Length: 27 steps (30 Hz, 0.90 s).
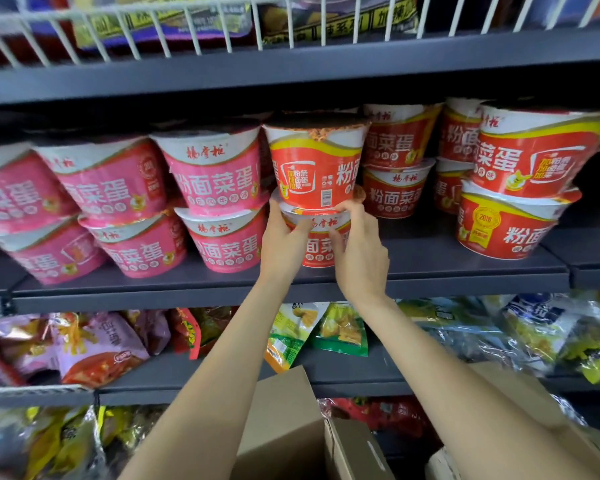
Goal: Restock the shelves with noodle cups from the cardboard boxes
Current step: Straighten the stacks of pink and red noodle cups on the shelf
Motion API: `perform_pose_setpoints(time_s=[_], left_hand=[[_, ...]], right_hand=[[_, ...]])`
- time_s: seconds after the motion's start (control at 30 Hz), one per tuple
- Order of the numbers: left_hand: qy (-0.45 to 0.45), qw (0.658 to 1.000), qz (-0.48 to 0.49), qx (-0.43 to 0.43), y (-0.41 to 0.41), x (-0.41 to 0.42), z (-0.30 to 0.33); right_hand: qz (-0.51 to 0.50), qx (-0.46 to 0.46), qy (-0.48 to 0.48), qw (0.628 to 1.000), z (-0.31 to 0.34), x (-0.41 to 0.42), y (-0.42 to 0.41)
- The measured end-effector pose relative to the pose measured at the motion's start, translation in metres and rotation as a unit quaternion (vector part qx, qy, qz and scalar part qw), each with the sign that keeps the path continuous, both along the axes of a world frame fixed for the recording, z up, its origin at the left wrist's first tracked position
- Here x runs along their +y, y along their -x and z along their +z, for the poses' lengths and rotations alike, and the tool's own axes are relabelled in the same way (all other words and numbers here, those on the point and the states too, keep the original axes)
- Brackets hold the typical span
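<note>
A red noodle cup (316, 164) sits stacked on another red cup (321, 245) in the middle of the grey shelf (447, 268). My left hand (284, 242) and my right hand (359, 254) reach up from below; their fingertips pinch the bottom edge of the upper cup from either side. Pink noodle cups (219, 174) stand in double stacks to the left. More red cups (530, 157) are stacked to the right. The flaps of an open cardboard box (291, 420) show at the bottom, and its inside is hidden.
A white wire rack (194, 32) with snack packs sits on the shelf above, close over the cup tops. Bagged snacks (94, 344) fill the lower shelves. A bare stretch of shelf lies between the middle stack and the right-hand red cups.
</note>
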<state>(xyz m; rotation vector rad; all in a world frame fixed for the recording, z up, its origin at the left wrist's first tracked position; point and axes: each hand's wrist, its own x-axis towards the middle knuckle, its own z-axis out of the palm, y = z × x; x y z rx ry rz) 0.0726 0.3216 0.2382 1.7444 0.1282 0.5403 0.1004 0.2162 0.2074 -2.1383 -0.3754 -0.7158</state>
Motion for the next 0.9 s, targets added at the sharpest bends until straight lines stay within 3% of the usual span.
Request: perform_pose_setpoints(time_s=[0.23, 0.4, 0.5, 0.63, 0.73, 0.83, 0.9], left_hand=[[-0.047, 0.999, -0.013, 0.023, -0.001, 0.011, -0.002], [-0.168, 0.976, 0.096, -0.104, 0.014, 0.005, 0.008], [-0.129, 0.981, 0.098, -0.102, 0.011, -0.006, 0.032], [-0.134, 0.986, 0.080, -0.064, 0.012, -0.027, 0.043], [-0.167, 0.982, 0.069, -0.054, 0.008, -0.019, 0.038], [-0.109, 0.993, 0.008, -0.042, -0.002, 0.006, 0.042], [-0.138, 0.990, 0.002, -0.019, -0.006, 0.016, 0.047]], right_hand=[[0.026, 0.002, 0.040, 0.999, 0.002, -0.004, 0.007], [0.001, -0.064, -0.060, 0.996, 0.027, -0.025, 0.001], [0.116, 0.073, -0.146, 0.980, 0.054, -0.027, -0.018], [0.246, 0.202, -0.210, 0.924, 0.075, -0.023, -0.043], [0.246, 0.173, -0.186, 0.935, 0.069, -0.022, -0.034], [0.201, 0.095, -0.094, 0.970, 0.049, -0.027, -0.011], [0.187, 0.046, -0.046, 0.980, 0.045, -0.032, 0.001]])
